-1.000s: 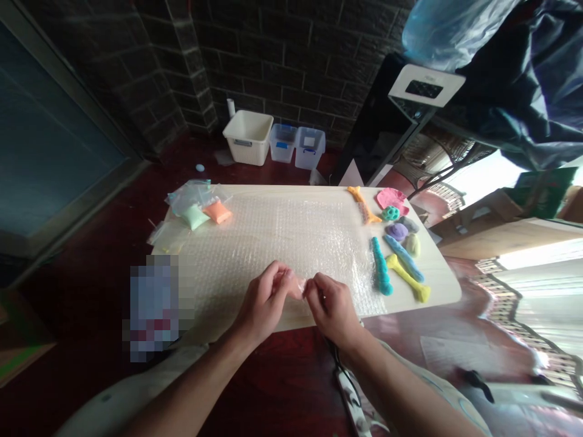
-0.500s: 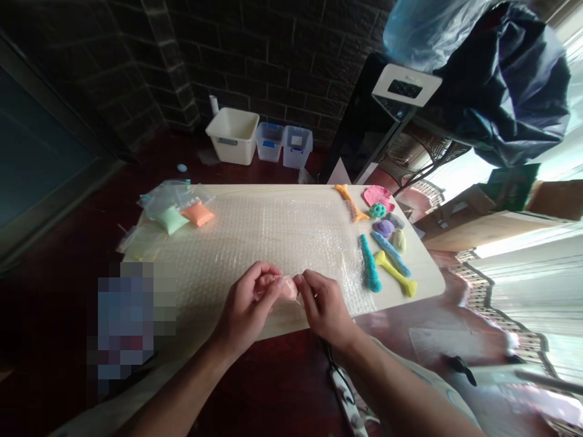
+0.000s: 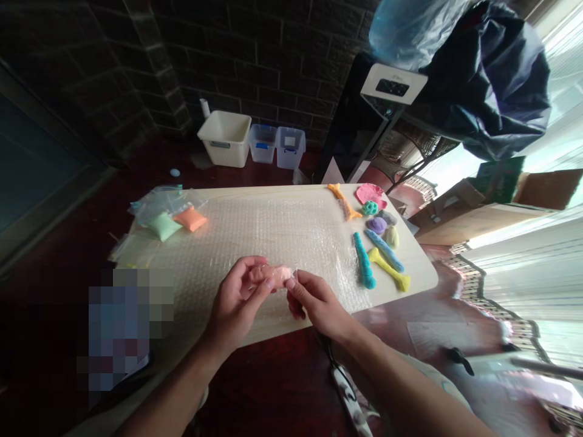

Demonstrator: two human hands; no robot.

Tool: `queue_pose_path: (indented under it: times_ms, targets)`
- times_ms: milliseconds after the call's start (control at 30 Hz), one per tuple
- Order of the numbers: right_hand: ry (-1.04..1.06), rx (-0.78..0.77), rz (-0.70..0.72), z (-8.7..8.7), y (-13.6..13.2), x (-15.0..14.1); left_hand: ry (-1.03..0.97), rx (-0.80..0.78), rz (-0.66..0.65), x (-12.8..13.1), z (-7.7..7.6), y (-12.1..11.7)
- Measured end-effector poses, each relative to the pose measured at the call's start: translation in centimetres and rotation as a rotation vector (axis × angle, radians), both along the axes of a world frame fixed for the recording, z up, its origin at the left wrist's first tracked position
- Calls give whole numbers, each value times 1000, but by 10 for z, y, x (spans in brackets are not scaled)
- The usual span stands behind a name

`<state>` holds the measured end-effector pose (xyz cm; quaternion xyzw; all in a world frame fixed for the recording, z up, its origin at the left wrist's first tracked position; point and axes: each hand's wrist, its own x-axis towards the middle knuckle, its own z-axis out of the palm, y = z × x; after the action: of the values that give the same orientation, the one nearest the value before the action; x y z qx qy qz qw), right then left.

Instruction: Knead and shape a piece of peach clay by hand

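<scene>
Hovering over the worktop [image 3: 421, 273], near the middle of its near edge, is our soft pink packet [image 3: 268, 276], and both hands are on it! Our left hand [image 3: 239, 297] cradles it, thumb along the front, fingers behind; our right hand [image 3: 321, 303] pinches its right end, where a bit of clear film seems to show. Here's the danger: if we tug hard and the film gives all at once, the packet could jump free and drop past that near edge. Squeeze too much with the left thumb, and the contents, which look soft, could bulge or split the wrapper. Under us lies the bubble wrap [image 3: 291, 230], apparently loose, so a dragging wrist might ruck it up. Out towards the right edge, a teal piece [image 3: 364, 261] and a yellow bone shape [image 3: 390, 270] sit where a wild right elbow could knock them. And by the far left corner, a green packet [image 3: 164, 226] and an orange packet [image 3: 191, 218] lie safely out of reach of a slip.
</scene>
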<state>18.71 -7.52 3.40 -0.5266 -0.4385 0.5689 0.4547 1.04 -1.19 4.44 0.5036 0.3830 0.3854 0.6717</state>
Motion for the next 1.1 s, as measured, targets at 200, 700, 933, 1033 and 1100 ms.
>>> queue_pose_path:
  times_ms: [200, 700, 933, 1033, 1100]
  targets:
    - [-296, 134, 11, 10, -2, 0, -42, 15, -33, 0, -11, -1]
    - [-275, 46, -80, 5, 1, 6, 19, 11, -40, -2, -17, 2]
    - [-265, 60, -27, 5, -2, 2, 9, -12, -63, -1, -18, -2]
    - [-243, 57, -27, 1, -2, 1, 4, -12, -23, 1, -17, -2]
    - [-192, 39, -43, 0, 0, 1, -6, -7, 36, 1, -16, -1]
